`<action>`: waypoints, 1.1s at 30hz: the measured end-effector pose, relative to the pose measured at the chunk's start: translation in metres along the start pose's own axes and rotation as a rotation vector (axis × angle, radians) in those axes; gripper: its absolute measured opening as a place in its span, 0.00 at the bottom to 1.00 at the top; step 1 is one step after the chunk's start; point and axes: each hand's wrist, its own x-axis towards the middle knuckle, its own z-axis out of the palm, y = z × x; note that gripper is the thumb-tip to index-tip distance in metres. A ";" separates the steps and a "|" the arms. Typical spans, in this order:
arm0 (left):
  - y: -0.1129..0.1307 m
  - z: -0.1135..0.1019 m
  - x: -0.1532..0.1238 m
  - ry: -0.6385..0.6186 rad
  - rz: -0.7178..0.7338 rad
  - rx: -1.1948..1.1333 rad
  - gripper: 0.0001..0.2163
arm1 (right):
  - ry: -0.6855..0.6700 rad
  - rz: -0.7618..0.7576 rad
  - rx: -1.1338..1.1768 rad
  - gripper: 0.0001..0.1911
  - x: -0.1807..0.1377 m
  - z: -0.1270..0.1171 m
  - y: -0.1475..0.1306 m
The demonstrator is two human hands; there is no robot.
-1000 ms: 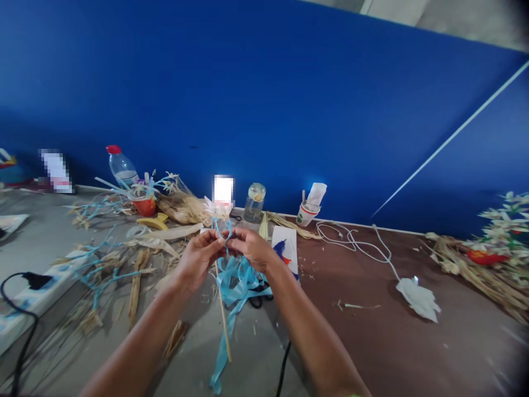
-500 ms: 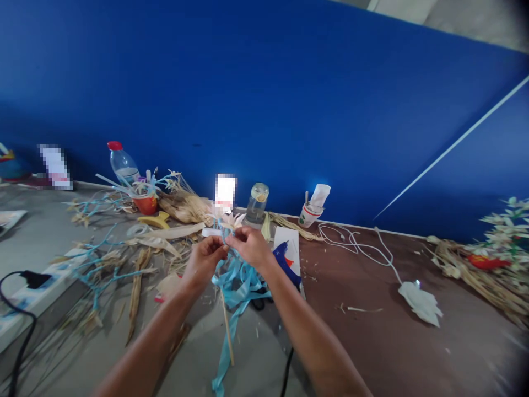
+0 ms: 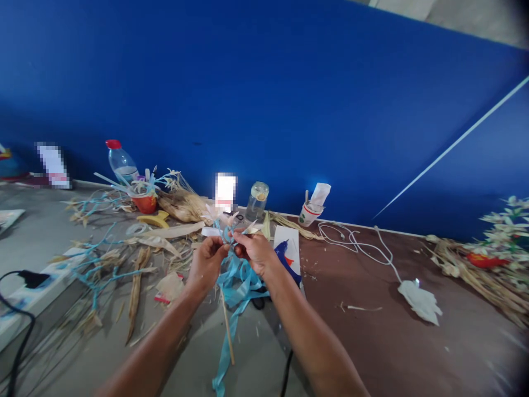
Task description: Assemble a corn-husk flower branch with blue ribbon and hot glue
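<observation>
- Narrowly pinching blue-wrapped stem [image 3: 226, 236] in left hand [image 3: 208, 260] and right hand [image 3: 257, 251], close together, probably to keep it steady.
- Held near heaped blue ribbon [image 3: 238, 281], with pale petals [image 3: 231, 218] pointing away, likely to avoid crushing; cannot tell exact contact.
- Note blue glue gun [image 3: 282, 256] on white card [image 3: 291, 238] beside right forearm [image 3: 309, 320], perhaps sparing the tabletop [image 3: 351, 353].

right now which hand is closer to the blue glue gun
Right. The right hand is just left of the blue glue gun, with a small gap showing; the left hand is farther left, beyond the right hand.
</observation>
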 end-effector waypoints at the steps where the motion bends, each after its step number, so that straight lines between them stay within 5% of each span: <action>1: -0.001 0.001 -0.001 0.003 0.006 -0.021 0.11 | -0.017 0.025 0.071 0.12 0.000 0.001 0.000; 6: -0.007 0.000 -0.001 0.010 0.006 -0.072 0.10 | -0.047 0.089 0.254 0.17 -0.002 0.004 -0.003; 12: -0.003 0.002 -0.001 0.012 0.017 -0.115 0.11 | -0.104 0.117 0.195 0.16 -0.005 0.007 -0.002; 20: 0.003 0.003 -0.003 0.034 0.044 -0.034 0.09 | 0.067 -0.086 -0.018 0.14 -0.003 0.012 0.001; 33: -0.013 -0.003 0.001 -0.020 0.002 -0.245 0.09 | -0.021 0.085 0.424 0.10 -0.003 0.007 0.003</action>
